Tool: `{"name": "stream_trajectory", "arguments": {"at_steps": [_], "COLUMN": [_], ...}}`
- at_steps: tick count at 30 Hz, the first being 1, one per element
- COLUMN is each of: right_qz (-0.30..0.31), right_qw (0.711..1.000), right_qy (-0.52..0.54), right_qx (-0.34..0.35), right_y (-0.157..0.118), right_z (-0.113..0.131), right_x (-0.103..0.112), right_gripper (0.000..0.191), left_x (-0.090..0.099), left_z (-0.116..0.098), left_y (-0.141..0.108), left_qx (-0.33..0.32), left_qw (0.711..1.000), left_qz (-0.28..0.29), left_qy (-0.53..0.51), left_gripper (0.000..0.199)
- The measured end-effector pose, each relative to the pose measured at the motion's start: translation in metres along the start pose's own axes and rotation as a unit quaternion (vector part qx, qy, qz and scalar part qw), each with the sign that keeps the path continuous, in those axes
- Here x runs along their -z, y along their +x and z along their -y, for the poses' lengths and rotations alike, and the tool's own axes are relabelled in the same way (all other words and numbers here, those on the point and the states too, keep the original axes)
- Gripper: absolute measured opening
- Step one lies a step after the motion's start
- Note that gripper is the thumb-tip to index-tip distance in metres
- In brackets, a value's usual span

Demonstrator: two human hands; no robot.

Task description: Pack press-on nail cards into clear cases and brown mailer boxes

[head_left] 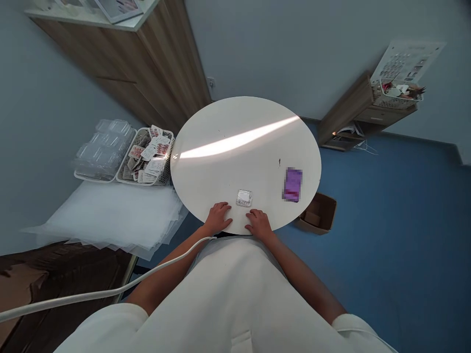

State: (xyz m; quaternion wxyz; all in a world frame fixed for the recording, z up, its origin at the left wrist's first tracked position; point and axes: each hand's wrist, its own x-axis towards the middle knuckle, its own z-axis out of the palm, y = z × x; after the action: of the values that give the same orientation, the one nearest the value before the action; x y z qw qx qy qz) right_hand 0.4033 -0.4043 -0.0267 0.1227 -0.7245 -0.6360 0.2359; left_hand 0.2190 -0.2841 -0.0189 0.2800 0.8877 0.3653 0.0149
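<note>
A small clear plastic case (244, 198) with something whitish inside lies near the front edge of the round white table (235, 174). To its left, my left hand (218, 218) rests on the tabletop with its fingers apart and nothing in it. My right hand (258, 223) rests just below and to the right of the case, fingers spread, also holding nothing. Neither hand touches the case. Farther right on the table is a purple object (293, 185), blurred into blocks. A tiny dark item (279, 162) lies above it.
Left of the table are a white basket of printed cards (171, 152), stacked clear plastic boxes (106, 147) and translucent sheets (117, 211). A cardboard box (326, 213) stands on the floor at right. A white cable (147, 274) crosses over my left arm.
</note>
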Motion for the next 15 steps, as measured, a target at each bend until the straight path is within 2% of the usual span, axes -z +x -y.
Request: {"name": "stream_trajectory", "arguments": {"at_steps": [4,8,12,15], "right_qz": [-0.008,-0.023,-0.047,-0.050], "right_qw": [0.997,0.994,0.995,0.996], "right_qy": [-0.075,-0.107,-0.064,-0.009], "right_qx": [-0.010,-0.016,-0.060,-0.078], "right_y": [0.005,0.010,0.012,0.011], "right_z": [0.002,0.007,0.010,0.009], "right_x": [-0.004,-0.007,-0.007,-0.004], "right_gripper": [0.014,0.019,0.019,0.020], "left_x": [0.002,0.005,0.007,0.008], "left_z": [0.005,0.006,0.010,0.015], "left_y": [-0.002,0.002,0.005,0.007], "left_qx": [-0.022,-0.039,-0.074,-0.090], "left_qw": [0.999,0.998,0.995,0.994], "left_qz": [0.018,0.015,0.009,0.004], "left_qy": [0.029,0.051,0.062,0.060], "left_gripper": [0.049,0.048,0.047,0.034]}}
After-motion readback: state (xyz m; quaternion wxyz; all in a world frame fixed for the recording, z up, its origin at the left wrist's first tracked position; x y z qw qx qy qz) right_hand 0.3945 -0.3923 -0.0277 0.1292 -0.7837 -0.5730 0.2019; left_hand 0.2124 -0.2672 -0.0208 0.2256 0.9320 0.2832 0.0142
